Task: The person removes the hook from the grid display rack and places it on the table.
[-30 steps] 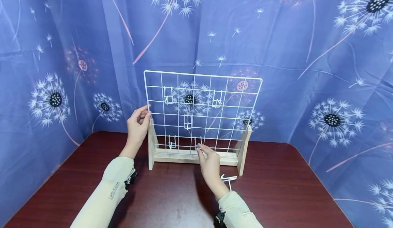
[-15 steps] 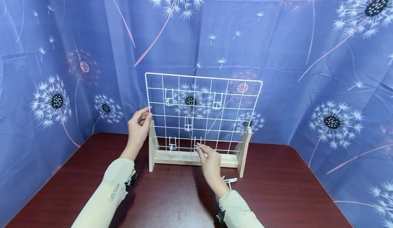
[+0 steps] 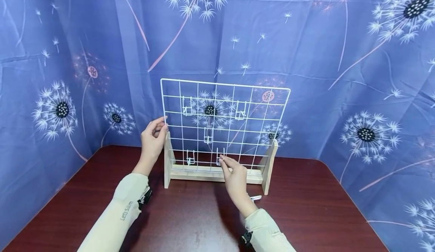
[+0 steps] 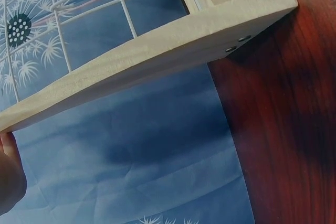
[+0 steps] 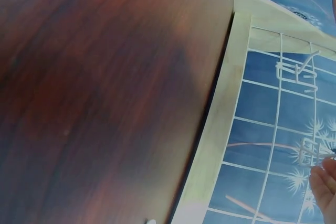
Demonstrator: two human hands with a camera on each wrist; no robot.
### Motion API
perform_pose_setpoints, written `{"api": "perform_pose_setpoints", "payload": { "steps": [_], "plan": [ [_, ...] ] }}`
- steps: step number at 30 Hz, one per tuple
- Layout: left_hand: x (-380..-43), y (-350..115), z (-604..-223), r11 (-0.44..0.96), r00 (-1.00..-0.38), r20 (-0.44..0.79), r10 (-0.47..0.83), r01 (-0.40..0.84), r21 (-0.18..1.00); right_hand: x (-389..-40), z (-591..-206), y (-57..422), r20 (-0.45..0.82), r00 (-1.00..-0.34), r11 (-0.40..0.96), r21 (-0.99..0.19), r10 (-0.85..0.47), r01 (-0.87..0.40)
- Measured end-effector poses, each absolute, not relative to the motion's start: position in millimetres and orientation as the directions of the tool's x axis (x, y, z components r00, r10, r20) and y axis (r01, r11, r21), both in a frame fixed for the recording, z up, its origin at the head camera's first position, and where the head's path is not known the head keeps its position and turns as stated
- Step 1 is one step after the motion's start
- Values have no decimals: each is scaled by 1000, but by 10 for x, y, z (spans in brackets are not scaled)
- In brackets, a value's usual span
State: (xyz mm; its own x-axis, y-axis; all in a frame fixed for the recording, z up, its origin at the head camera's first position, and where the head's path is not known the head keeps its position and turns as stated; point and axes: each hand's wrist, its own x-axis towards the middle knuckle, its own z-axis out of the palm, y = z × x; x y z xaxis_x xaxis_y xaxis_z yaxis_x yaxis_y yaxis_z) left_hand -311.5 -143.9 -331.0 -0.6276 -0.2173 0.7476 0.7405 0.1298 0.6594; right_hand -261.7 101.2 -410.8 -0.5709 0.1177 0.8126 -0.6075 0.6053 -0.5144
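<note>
A white wire grid panel (image 3: 225,84) stands upright in a pale wooden stand (image 3: 200,175). My left hand (image 3: 152,140) holds the panel's left edge just above the stand's side piece; only part of that hand (image 4: 10,177) shows in the left wrist view. With thumb and fingertips, my right hand (image 3: 235,176) pinches a white wire hook (image 3: 218,160) at the grid's lower middle. Fingers cover part of this hook, and I cannot tell whether it is seated on the wires. In the right wrist view the fingertips touch the hook's end.
Several like hooks hang on the grid: upper left (image 3: 187,110), upper right, centre and lower left (image 3: 190,161). Another loose white piece (image 3: 256,198) lies on the dark red table (image 3: 306,206), partly behind my right wrist. Blue dandelion-print cloth (image 3: 136,86) surrounds the table.
My right hand and the pinched hook have shifted slightly right and up against the grid. More of the loose piece is now covered by my wrist. My left hand keeps its place.
</note>
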Motion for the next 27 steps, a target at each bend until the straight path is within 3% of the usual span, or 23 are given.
{"api": "perform_pose_setpoints", "payload": {
  "steps": [27],
  "plan": [
    [-3101, -1433, -3307, 145, -621, 758, -201, 746, 650, -2458, -4123, 1313, 812, -584, 654, -442, 0, -614]
  ]
}}
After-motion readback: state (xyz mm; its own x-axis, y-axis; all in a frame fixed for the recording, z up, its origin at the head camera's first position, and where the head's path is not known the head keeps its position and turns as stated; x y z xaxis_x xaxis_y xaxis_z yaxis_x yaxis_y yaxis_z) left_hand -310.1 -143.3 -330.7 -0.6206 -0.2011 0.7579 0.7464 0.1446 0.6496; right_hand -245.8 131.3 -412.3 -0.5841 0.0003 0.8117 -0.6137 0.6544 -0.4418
